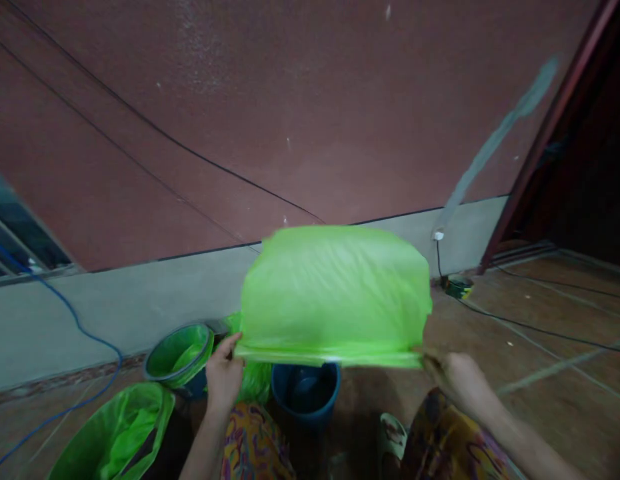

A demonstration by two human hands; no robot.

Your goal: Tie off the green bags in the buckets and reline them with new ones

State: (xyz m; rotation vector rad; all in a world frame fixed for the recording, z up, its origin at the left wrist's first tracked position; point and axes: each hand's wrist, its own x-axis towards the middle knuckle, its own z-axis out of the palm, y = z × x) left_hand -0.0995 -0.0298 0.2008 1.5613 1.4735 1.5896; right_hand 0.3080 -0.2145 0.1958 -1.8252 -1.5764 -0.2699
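Both of my hands hold up a bright green plastic bag (335,293), ballooned with air and stretched wide in front of me. My left hand (223,375) pinches its lower left corner with closed fingers. My right hand (453,375) grips the lower right corner; it is blurred. Directly under the bag stands a blue bucket (306,392) with no liner in it.
A bucket lined with green plastic (180,357) stands at the left, and another green-lined bin (115,433) at the bottom left. A blue cable (85,333) trails along the wall. A black cable (530,325) crosses the tiled floor at the right. My patterned clothing (255,447) fills the bottom edge.
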